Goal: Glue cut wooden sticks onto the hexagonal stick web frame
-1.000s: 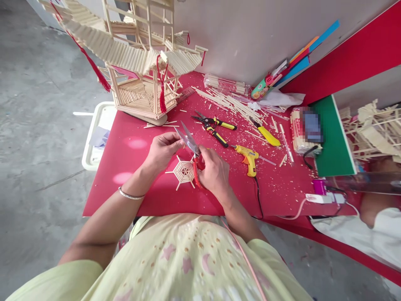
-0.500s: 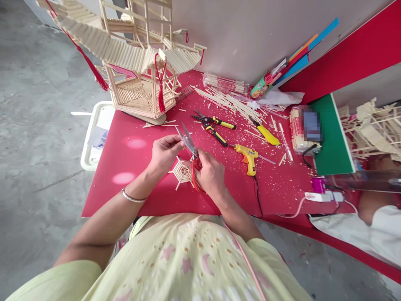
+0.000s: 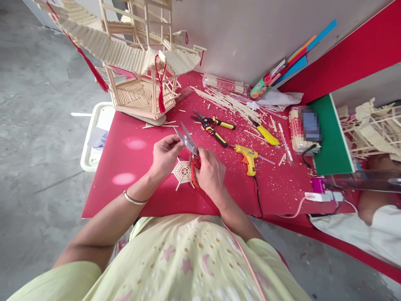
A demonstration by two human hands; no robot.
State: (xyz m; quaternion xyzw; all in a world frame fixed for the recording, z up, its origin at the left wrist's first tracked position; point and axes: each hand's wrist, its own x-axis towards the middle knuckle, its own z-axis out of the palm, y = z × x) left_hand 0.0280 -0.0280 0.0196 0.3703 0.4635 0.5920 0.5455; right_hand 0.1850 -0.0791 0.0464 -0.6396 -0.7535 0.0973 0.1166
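Observation:
My right hand (image 3: 212,172) is closed round the red handles of a pair of scissors (image 3: 189,143), whose metal blades stand apart and point away from me. Close by on the left, the thumb and fingers of my left hand (image 3: 164,155) are pinched together beside the blades. Whatever they hold is too small to make out. Below the hands, a web-shaped piece of thin wooden sticks (image 3: 182,173) lies on the red tabletop (image 3: 150,200), partly covered by my right hand and the scissors.
A pagoda model of sticks (image 3: 134,94) with red tassels stands at the back left. Yellow-and-black pliers (image 3: 216,121), a yellow cutter knife (image 3: 267,134) and a corded glue gun (image 3: 249,156) lie rightward among scraps. Loose sticks (image 3: 227,101) are heaped behind. Another person's arm (image 3: 369,205) is far right.
Both hands and the scissors have shifted only slightly. The blades still stand apart, and the tools on the table have not moved.

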